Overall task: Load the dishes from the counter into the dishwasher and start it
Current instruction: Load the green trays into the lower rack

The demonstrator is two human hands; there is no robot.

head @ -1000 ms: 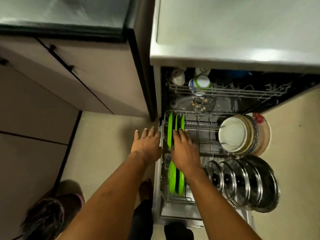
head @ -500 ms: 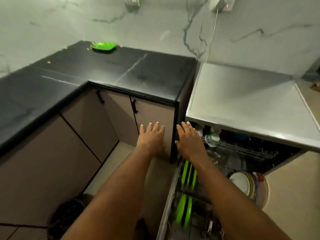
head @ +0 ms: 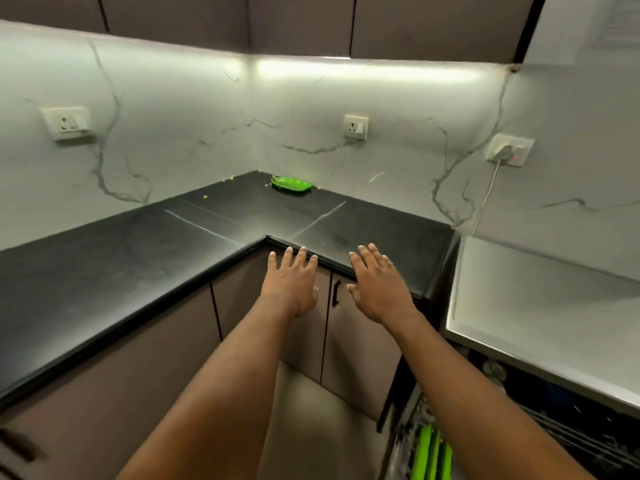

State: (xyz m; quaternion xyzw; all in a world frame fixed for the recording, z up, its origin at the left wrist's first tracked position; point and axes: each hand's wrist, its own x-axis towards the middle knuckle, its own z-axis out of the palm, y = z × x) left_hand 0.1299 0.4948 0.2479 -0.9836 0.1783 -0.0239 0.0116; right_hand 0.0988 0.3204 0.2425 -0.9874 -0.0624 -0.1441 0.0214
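A green plate (head: 291,184) lies flat in the far corner of the black counter (head: 138,258). My left hand (head: 291,282) and my right hand (head: 375,287) are stretched forward side by side with straight fingers, empty, at the counter's inner corner edge. The plate is well beyond both hands. At the bottom right the open dishwasher (head: 540,306) shows its lower rack (head: 405,445) with green plates (head: 429,452) standing upright, partly hidden by my right forearm.
The dishwasher's flat grey top sits right of the counter. Brown cabinet doors with a dark handle (head: 335,292) run under the counter. Wall sockets (head: 65,123) are on the marble backsplash, one with a plugged cord (head: 507,152). Crumbs dot the counter.
My view has lifted from the dishwasher rack to the counter. Both hands left the green plates in the rack and rose toward the counter corner, empty.
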